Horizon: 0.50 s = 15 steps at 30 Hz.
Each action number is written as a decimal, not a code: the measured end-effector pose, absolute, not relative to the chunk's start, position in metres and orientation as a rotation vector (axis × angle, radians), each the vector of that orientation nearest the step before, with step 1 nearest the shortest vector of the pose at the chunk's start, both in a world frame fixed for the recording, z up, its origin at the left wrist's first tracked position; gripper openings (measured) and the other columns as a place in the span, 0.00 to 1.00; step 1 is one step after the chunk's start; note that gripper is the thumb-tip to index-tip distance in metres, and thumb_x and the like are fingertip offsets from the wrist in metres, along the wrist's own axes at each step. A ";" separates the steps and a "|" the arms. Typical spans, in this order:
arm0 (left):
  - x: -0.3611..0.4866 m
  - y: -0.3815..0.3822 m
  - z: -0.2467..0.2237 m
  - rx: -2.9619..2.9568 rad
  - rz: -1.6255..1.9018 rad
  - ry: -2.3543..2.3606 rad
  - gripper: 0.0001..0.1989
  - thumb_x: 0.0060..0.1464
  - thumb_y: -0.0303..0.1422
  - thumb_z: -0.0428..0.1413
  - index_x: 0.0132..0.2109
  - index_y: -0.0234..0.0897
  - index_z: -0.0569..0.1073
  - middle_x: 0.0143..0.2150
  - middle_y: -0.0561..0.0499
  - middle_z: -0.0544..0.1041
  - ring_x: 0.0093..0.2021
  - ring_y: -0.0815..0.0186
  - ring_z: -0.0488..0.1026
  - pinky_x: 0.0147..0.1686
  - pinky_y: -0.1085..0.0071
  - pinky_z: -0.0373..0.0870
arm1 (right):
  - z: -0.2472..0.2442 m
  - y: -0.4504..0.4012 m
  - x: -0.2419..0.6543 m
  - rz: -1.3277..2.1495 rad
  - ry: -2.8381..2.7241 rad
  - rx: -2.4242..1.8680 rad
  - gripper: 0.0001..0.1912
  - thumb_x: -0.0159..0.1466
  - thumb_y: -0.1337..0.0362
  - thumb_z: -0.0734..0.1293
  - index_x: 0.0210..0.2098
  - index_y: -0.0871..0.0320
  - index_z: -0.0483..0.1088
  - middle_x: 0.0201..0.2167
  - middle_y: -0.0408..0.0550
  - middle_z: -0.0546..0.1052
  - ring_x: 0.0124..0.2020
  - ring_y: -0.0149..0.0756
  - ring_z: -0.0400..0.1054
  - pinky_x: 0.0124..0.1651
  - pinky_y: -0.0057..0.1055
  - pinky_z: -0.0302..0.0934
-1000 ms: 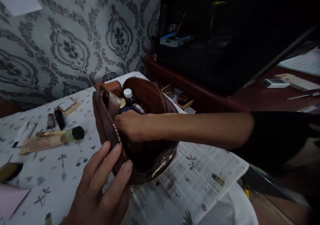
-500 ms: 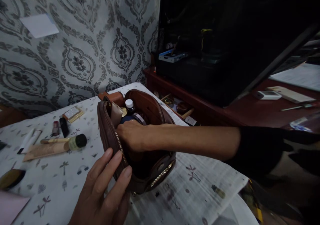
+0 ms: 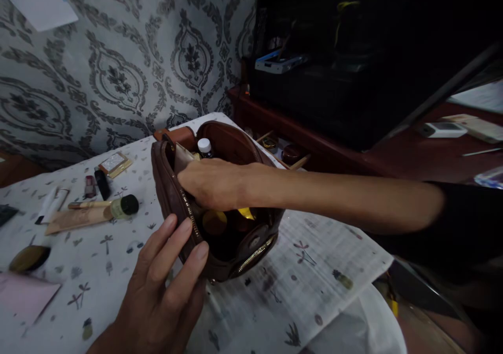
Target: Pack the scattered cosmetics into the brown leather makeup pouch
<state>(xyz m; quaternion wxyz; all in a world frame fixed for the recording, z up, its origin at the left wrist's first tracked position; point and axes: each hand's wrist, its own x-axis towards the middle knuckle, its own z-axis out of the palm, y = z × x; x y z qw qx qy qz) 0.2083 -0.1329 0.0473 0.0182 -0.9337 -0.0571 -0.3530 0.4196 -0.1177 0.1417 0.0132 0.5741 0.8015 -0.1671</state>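
An unzipped brown bag (image 3: 168, 186) stands on the patterned tablecloth (image 3: 243, 325). The fingertips of my left hand (image 3: 163, 283) rest spread against its near left side. My right hand (image 3: 214, 183) reaches into the bag from the right; its fingers are hidden inside. Beside that hand, within the bag, are a white-capped bottle (image 3: 204, 147) and a beige item (image 3: 183, 157). Two yellow pieces, one of them round (image 3: 214, 221), show below my right wrist.
Left of the bag lie a tube (image 3: 80, 219) with a dark-capped bottle (image 3: 124, 206), a compact (image 3: 113, 164), a black brush (image 3: 30, 258) and a pink item (image 3: 27, 294). A large black screen (image 3: 334, 71) stands behind on the red furniture (image 3: 396, 160).
My right hand has risen a little inside the bag, uncovering yellow items below the wrist and covering things near the white-capped bottle. The view has shifted slightly. My left hand stays on the bag.
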 end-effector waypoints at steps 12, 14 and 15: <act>0.207 -0.135 0.044 -2.891 -1.107 -0.249 0.30 0.53 0.17 0.60 0.62 0.35 0.66 0.74 0.39 0.57 0.73 0.46 0.54 0.68 0.45 0.61 | 0.147 -0.155 0.444 -0.574 2.569 1.855 0.04 0.60 0.72 0.68 0.35 0.61 0.75 0.32 0.48 0.79 0.34 0.35 0.72 0.36 0.28 0.62; 0.208 -0.135 0.045 -2.889 -1.116 -0.242 0.29 0.52 0.17 0.60 0.60 0.35 0.67 0.73 0.39 0.57 0.73 0.46 0.54 0.68 0.45 0.61 | 0.142 -0.151 0.439 -0.582 2.549 1.833 0.05 0.61 0.73 0.68 0.36 0.62 0.76 0.35 0.50 0.80 0.35 0.36 0.73 0.37 0.28 0.63; 0.209 -0.135 0.045 -2.889 -1.119 -0.237 0.28 0.52 0.16 0.60 0.59 0.34 0.68 0.73 0.38 0.58 0.73 0.46 0.54 0.68 0.46 0.61 | 0.140 -0.148 0.436 -0.586 2.526 1.832 0.06 0.61 0.73 0.68 0.37 0.63 0.76 0.36 0.51 0.80 0.36 0.37 0.74 0.38 0.29 0.64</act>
